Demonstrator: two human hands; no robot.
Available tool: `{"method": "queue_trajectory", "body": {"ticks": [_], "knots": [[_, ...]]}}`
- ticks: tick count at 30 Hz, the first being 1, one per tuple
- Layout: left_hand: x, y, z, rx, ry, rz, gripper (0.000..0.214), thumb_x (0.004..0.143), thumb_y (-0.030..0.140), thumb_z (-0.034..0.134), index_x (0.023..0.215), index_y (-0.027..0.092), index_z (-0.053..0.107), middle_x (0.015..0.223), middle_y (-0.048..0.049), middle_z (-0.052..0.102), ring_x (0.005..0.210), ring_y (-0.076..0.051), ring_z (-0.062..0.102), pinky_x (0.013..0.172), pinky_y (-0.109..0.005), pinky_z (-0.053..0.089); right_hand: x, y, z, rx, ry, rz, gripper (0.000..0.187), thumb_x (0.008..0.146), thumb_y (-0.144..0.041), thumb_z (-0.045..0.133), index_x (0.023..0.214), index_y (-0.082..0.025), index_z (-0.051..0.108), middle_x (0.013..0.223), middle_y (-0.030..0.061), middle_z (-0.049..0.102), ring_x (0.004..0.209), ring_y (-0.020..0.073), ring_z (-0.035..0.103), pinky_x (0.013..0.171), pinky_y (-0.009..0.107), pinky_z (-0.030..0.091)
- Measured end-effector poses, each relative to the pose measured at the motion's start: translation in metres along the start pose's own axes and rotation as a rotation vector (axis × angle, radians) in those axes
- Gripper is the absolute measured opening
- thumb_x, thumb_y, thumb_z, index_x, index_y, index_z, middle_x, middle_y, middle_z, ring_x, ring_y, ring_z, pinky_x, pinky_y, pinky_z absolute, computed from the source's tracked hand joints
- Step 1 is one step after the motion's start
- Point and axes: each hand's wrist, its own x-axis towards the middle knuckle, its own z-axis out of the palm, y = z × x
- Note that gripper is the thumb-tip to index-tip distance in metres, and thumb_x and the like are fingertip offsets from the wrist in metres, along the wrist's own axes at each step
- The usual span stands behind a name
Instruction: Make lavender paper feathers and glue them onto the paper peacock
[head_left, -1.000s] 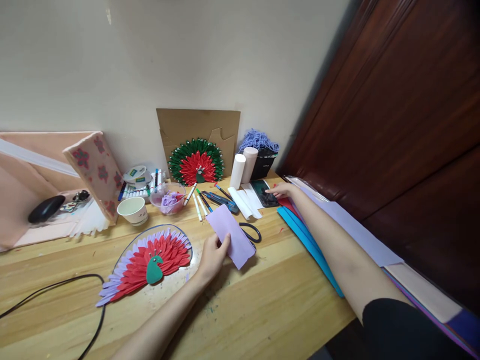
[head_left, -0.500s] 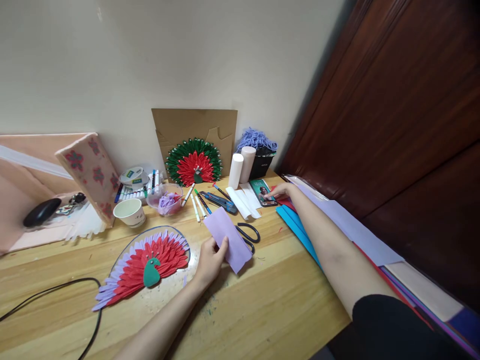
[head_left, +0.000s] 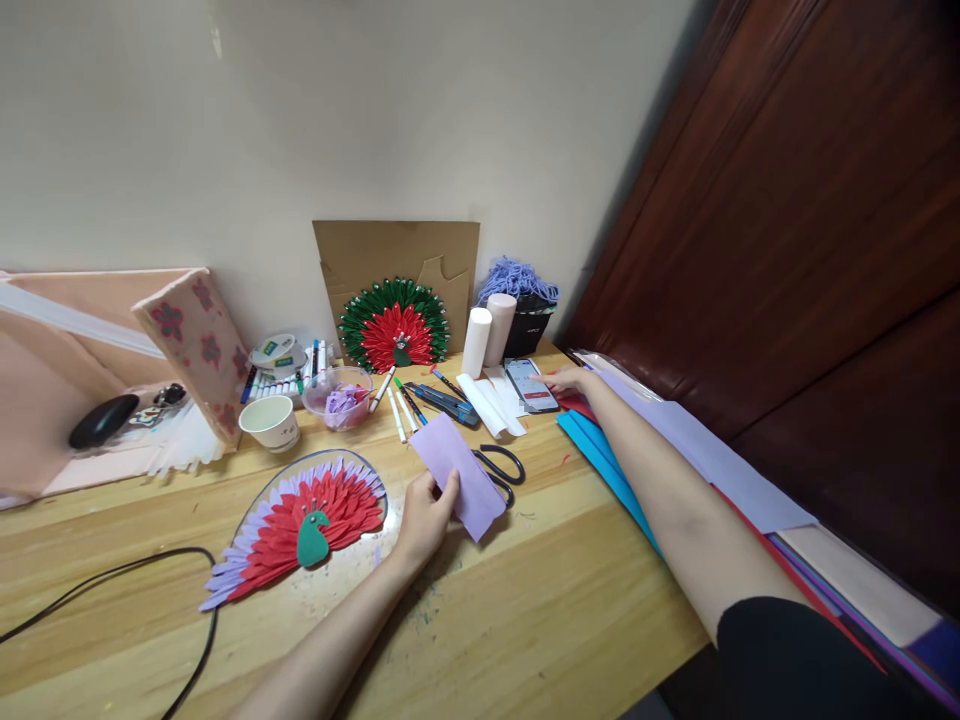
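Observation:
My left hand (head_left: 427, 515) pinches a piece of light purple paper (head_left: 457, 475) between thumb and fingers above the table. Scissors with black handles (head_left: 504, 470) lie partly hidden beneath the paper. At the back right, my right hand (head_left: 566, 381) reaches to a smartphone (head_left: 531, 385), a finger stretched out at its lit screen. Red paper (head_left: 576, 408) lies under that hand, with blue paper (head_left: 607, 465) in front of it. On the left rests a paper peacock (head_left: 311, 535) with red and purple feathers and a green body.
A paper cup (head_left: 271, 424), a clear bowl (head_left: 337, 405) of purple scraps, several markers (head_left: 397, 415) and a utility knife (head_left: 448, 405) stand or lie behind. Cardboard (head_left: 397, 245) leans on the wall behind another peacock. A black cable (head_left: 202, 660) crosses the left side.
The phone's screen has switched from a dark lock picture to a lighter display under my right finger. My left hand keeps hold of the purple paper. The view has shifted slightly.

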Motion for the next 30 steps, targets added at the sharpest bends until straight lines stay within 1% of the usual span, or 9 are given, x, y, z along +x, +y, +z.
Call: {"method": "queue_trajectory", "body": {"ticks": [3,5,9,12,15,18,22,26,30], "knots": [[0.001,-0.003,0.000,0.004,0.012,0.011,0.040,0.080,0.048,0.048,0.068,0.011,0.057,0.062,-0.0018,0.055,0.056,-0.014,0.050,0.050,-0.022,0.038,-0.017,-0.011,0.004,-0.015,0.070,-0.171,0.024,0.081,-0.036,0.056,0.072,-0.014,0.061,0.080,0.0118,0.065,0.089,0.0261,0.060,0.081,0.038,0.047],[0.001,-0.005,0.000,0.011,0.021,0.018,0.040,0.080,0.048,0.048,0.068,0.011,0.057,0.063,-0.0019,0.055,0.058,-0.014,0.049,0.052,-0.023,0.038,-0.035,-0.014,0.013,-0.017,0.092,-0.347,0.014,0.080,-0.026,0.057,0.087,-0.014,0.061,0.098,0.0110,0.063,0.098,0.0235,0.056,0.088,0.035,0.043],[0.002,-0.007,0.001,0.015,0.025,0.013,0.040,0.080,0.049,0.048,0.067,0.012,0.055,0.062,-0.0011,0.054,0.058,-0.014,0.048,0.051,-0.022,0.037,-0.079,-0.009,0.044,-0.037,0.042,-0.618,0.048,0.063,-0.011,0.066,0.108,-0.021,0.056,0.116,0.0055,0.054,0.111,0.0216,0.048,0.095,0.032,0.039],[0.003,-0.007,0.001,0.001,0.029,0.009,0.039,0.079,0.048,0.049,0.066,0.012,0.055,0.061,-0.0006,0.054,0.057,-0.013,0.047,0.051,-0.022,0.036,-0.100,-0.003,0.067,-0.113,0.183,-0.820,0.053,0.064,-0.014,0.064,0.115,-0.019,0.051,0.116,0.0097,0.050,0.111,0.0265,0.046,0.093,0.040,0.040],[0.003,-0.006,0.000,-0.024,0.028,0.001,0.038,0.078,0.048,0.051,0.064,0.012,0.055,0.059,0.0001,0.054,0.054,-0.012,0.046,0.050,-0.022,0.036,-0.104,-0.004,0.081,-0.037,0.271,-0.825,0.034,0.072,-0.013,0.056,0.105,-0.020,0.054,0.105,0.0087,0.054,0.102,0.0246,0.050,0.087,0.039,0.043],[0.003,-0.005,-0.001,-0.045,0.031,-0.011,0.039,0.076,0.049,0.052,0.062,0.012,0.055,0.057,0.0006,0.053,0.053,-0.012,0.046,0.049,-0.022,0.035,-0.102,-0.008,0.082,0.041,0.318,-0.780,0.019,0.081,-0.013,0.043,0.094,-0.019,0.056,0.089,0.0061,0.058,0.085,0.0196,0.055,0.078,0.035,0.046],[0.005,-0.005,-0.001,-0.056,0.020,-0.033,0.040,0.076,0.050,0.052,0.065,0.012,0.055,0.057,0.0008,0.053,0.052,-0.012,0.045,0.049,-0.022,0.034,-0.107,-0.007,0.073,0.092,0.346,-0.742,0.020,0.080,-0.014,0.044,0.097,-0.017,0.053,0.090,0.0057,0.057,0.078,0.0165,0.056,0.071,0.030,0.048],[0.005,-0.005,-0.001,-0.076,0.007,-0.048,0.040,0.076,0.050,0.052,0.064,0.013,0.054,0.056,0.0012,0.051,0.051,-0.011,0.043,0.048,-0.022,0.032,-0.122,-0.002,0.071,0.058,0.230,-0.848,0.037,0.069,-0.014,0.058,0.106,-0.021,0.053,0.105,0.0053,0.054,0.098,0.0190,0.053,0.082,0.032,0.048],[0.005,-0.003,-0.002,-0.093,0.000,-0.073,0.039,0.076,0.050,0.051,0.065,0.013,0.053,0.056,0.0010,0.050,0.051,-0.011,0.041,0.048,-0.022,0.032,-0.127,-0.003,0.081,0.036,0.283,-0.858,0.041,0.073,-0.013,0.056,0.112,-0.022,0.051,0.110,0.0072,0.053,0.106,0.0213,0.050,0.090,0.037,0.044]]}}
